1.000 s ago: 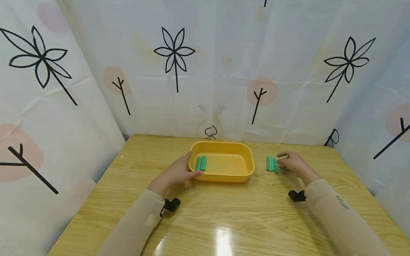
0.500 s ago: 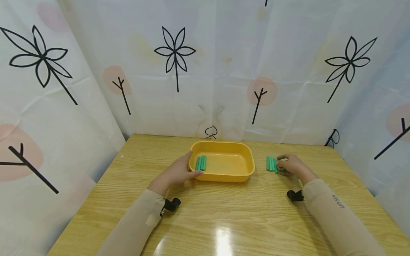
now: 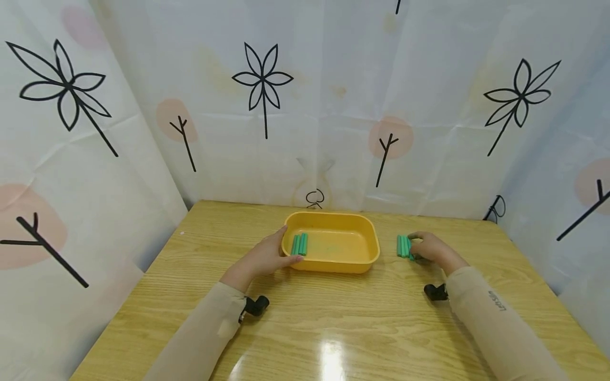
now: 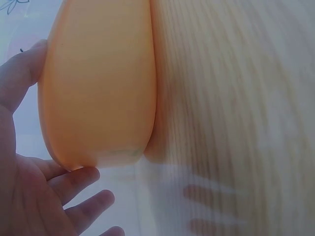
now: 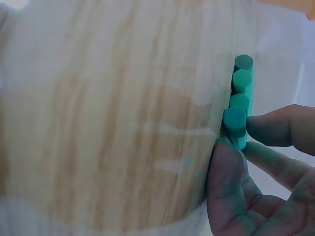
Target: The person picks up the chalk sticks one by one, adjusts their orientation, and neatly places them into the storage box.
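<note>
My left hand point(image 3: 264, 256) holds the left end of a yellow plastic tray point(image 3: 340, 266), thumb on the near rim and fingers at the far left corner. The left wrist view shows the thumb and index finger against the tray's outer end. Inside the tray, at its left, lie three green chalk sticks point(image 3: 299, 244). To the right of the tray my right hand point(image 3: 431, 247) is at a short row of green chalk sticks point(image 3: 403, 246). Its thumb and a finger pinch the rightmost chalk stick point(image 5: 235, 120), which the hand partly hides in the head view.
The wooden table point(image 3: 305, 312) carries the tray and the chalk row near its back edge. A patterned white cloth point(image 3: 324, 132) hangs behind and at both sides. Small black devices point(image 3: 435, 292) are strapped at the wrists.
My right hand has moved slightly left onto the rightmost chalk stick, its fingers closing around it. The left hand and tray stay where they were.
</note>
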